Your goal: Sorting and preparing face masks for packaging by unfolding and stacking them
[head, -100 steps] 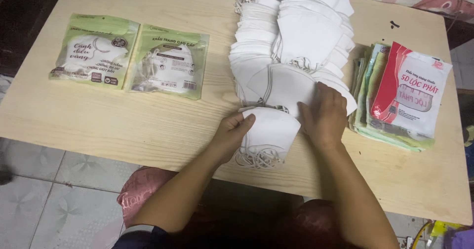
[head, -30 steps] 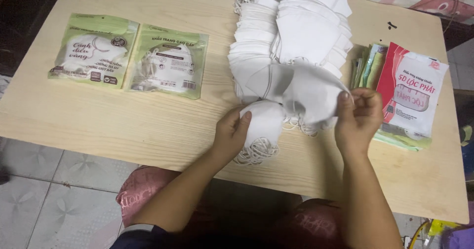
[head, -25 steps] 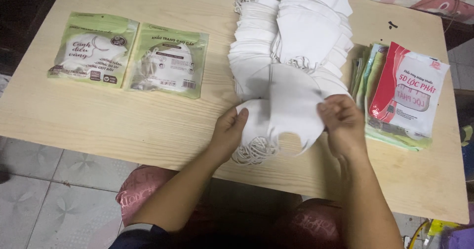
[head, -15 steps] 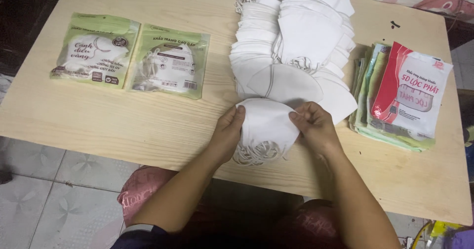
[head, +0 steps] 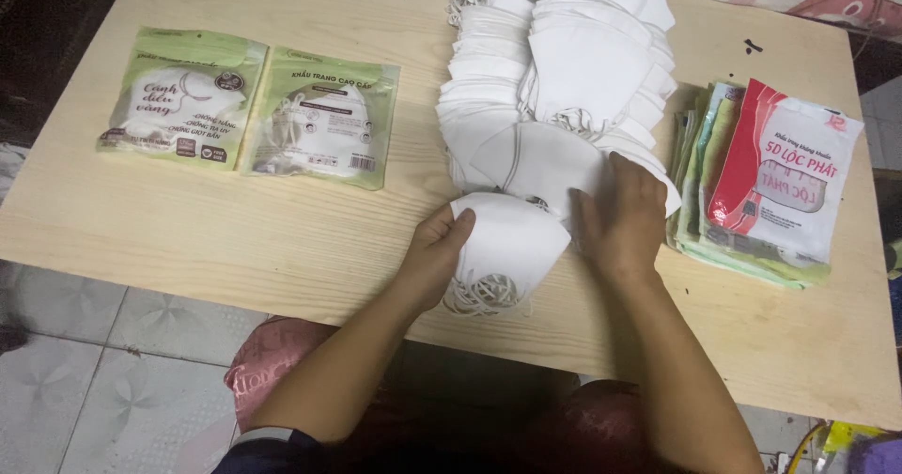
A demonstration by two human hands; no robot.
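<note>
A small stack of folded white face masks [head: 507, 244] lies near the front edge of the wooden table [head: 282, 239], its ear loops hanging toward me. My left hand [head: 434, 248] holds the stack's left side, thumb on top. My right hand [head: 622, 213] lies flat, fingers together, on the stack's right edge and on the lower end of a long heap of white masks [head: 554, 70] that runs to the table's far edge.
Two green packets of masks [head: 178, 98] [head: 324, 117] lie side by side at the left. A pile of empty pouches with a red and white one on top [head: 780, 178] sits at the right. Tiled floor shows below the table.
My right hand lifted a mask from the heap, laid it on the small stack by my left hand, and now presses at the stack's right edge. My left hand stayed put.
</note>
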